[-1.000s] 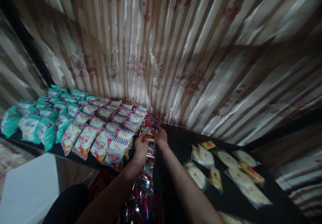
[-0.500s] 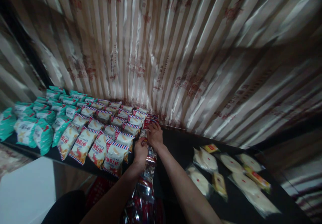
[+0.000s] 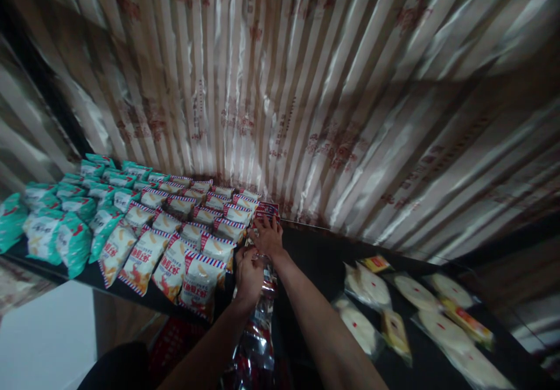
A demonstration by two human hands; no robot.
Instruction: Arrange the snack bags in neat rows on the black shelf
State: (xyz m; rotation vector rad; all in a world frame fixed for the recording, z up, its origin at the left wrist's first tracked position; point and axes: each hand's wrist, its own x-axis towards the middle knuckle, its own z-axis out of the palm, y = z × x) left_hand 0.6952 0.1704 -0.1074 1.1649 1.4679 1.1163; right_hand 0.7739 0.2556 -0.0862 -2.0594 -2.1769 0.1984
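A shiny strip of dark red and silver foil packets (image 3: 254, 336) runs from the bottom of the head view up between my arms. My left hand (image 3: 249, 273) has its fingers curled closed at the strip's left edge. Just beyond it, my right hand (image 3: 268, 239) lies with fingers spread on the packets at the far end. A red packet (image 3: 268, 208) shows past its fingertips, against the back of the shelf. To the left of both hands stand rows of white snack bags (image 3: 199, 279) with red and blue striped edges. My hands partly hide the packets under them.
Teal snack bags (image 3: 72, 238) fill the shelf's left end. On the right lie clear-wrapped pale round flatbreads (image 3: 359, 326) and yellow packs (image 3: 396, 334). Pleated, printed sheeting (image 3: 271, 98) hangs behind the black shelf (image 3: 306, 261). A white box-like surface (image 3: 48, 337) is at lower left.
My right hand has spread its fingers flatter over the far packets. The left hand stays beside it, its fingers now turned more over the strip. The view has shifted slightly.
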